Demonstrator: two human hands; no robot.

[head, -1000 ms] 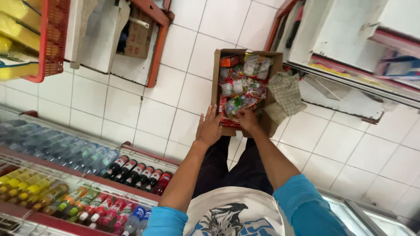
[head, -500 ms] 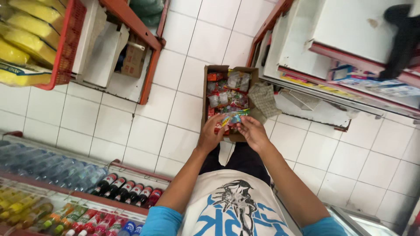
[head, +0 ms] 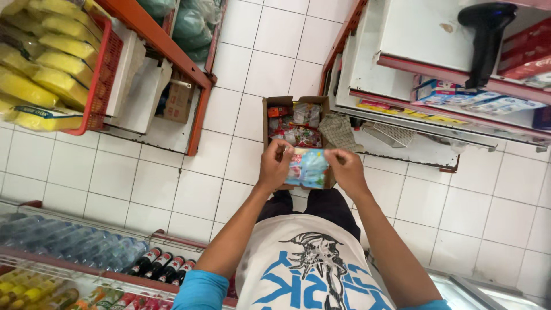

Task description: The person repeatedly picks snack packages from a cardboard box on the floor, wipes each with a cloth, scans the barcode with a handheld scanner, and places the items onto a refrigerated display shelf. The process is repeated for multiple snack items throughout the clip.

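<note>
A cardboard box (head: 297, 123) on the white tile floor (head: 241, 74) is holding colourful snack packets. Above its near edge, the left hand (head: 276, 166) and right hand (head: 348, 171) are pinching a pale blue packet (head: 309, 168) by its ends.

Single head-worn view, steeply downward, near the hands, above the floor (head: 172, 189).

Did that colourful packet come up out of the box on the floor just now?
Yes. The packet was down in the cardboard box a second ago; now both hands hold it above the box's near edge, toward the person.
</note>
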